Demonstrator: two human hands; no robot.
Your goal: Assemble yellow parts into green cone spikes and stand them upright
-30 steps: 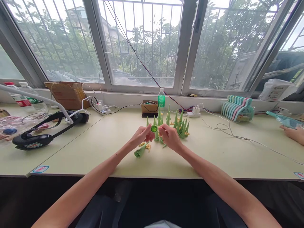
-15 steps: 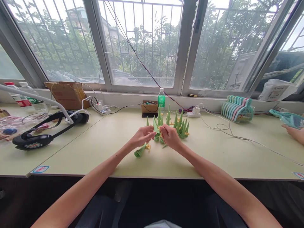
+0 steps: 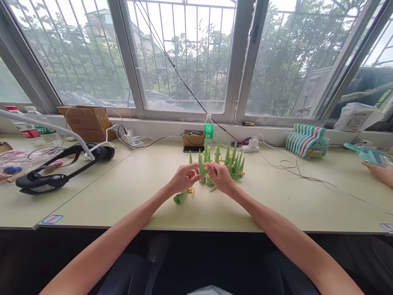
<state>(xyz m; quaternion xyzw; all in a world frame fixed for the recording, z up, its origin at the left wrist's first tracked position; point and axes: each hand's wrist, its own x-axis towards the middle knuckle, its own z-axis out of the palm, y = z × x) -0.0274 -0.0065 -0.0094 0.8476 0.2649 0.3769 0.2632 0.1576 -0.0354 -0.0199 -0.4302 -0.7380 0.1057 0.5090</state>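
Observation:
Between my two hands is a green plastic cone [image 3: 202,167], point up. The fingertips of my left hand [image 3: 183,178] are closed around its left side. From the right, my right hand [image 3: 220,177] is pinched at the cone, on what looks like a small yellow piece mostly covered by the fingers. Behind and right of the hands stand several more green cones [image 3: 236,169] with yellow bits at their bases. A loose green cone [image 3: 179,198] lies on its side below my left hand, beside a yellow plastic piece [image 3: 192,191].
On the table [image 3: 123,205], a black headset [image 3: 44,182] lies left. A green-liquid bottle [image 3: 208,129], a small cardboard box [image 3: 193,140] and power strips [image 3: 252,145] line the back. Pastel hangers [image 3: 307,141] stand right, near another person's hand [image 3: 379,173] with a teal item [image 3: 368,155].
The cone between my hands has turned from tilted, with its open base toward me, to more upright. The other person's hand and teal item have shifted slightly left.

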